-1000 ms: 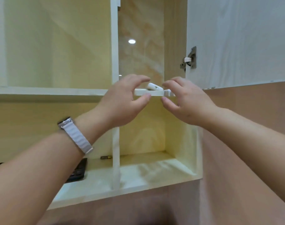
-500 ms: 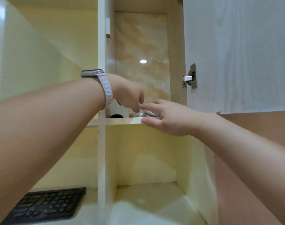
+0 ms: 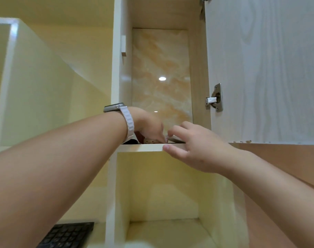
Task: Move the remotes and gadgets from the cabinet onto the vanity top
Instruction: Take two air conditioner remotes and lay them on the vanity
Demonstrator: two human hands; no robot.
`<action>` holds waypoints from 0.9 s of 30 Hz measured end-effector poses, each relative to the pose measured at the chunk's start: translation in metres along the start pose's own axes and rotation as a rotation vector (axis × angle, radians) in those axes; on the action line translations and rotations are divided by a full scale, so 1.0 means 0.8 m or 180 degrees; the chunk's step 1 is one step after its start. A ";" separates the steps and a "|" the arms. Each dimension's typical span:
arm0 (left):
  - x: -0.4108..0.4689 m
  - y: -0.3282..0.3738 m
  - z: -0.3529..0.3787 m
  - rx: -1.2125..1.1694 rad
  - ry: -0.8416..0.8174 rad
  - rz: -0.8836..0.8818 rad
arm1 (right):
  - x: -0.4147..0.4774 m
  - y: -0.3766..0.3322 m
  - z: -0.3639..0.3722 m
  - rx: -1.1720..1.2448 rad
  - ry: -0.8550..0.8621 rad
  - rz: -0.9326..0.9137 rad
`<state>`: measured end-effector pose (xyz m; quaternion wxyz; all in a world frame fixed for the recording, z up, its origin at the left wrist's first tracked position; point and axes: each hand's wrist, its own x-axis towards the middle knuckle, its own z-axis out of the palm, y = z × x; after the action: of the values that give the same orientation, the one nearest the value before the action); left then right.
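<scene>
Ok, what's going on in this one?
A person is reaching with both bare hands onto the upper white shelf of an open wall cabinet. The left hand, with a white-strapped watch on its wrist, and the right hand meet over small items at the shelf's front edge; what they are is hard to tell. Nothing is lifted clear yet. A black keyboard lies on the lower shelf.

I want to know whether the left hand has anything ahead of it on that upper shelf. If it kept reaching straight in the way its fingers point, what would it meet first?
Probably the small pale gadget lying on the shelf: the left hand already has its fingertips at it. Depth is unclear; beyond it stands the marbled back wall.
</scene>
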<state>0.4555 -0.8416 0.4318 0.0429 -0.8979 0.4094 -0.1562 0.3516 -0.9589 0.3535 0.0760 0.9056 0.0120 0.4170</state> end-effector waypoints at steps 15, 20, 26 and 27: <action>-0.094 0.006 0.021 -0.0588 0.1412 0.0191 | -0.052 -0.007 -0.006 -0.0260 0.1720 -0.0576; -0.115 0.003 0.064 -0.0656 0.2628 0.0204 | -0.065 -0.008 -0.006 -0.0424 0.1911 -0.0531; -0.122 -0.008 0.101 -0.0708 0.3425 0.0368 | -0.088 -0.009 0.000 -0.0235 0.1957 0.0029; -0.124 -0.009 0.106 -0.0767 0.3494 0.0381 | -0.093 -0.009 0.002 -0.0212 0.1882 0.0150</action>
<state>0.4262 -0.7670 0.3282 -0.2703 -0.6587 0.4369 -0.5497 0.3047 -0.9582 0.2950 0.0891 0.7420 -0.0011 0.6645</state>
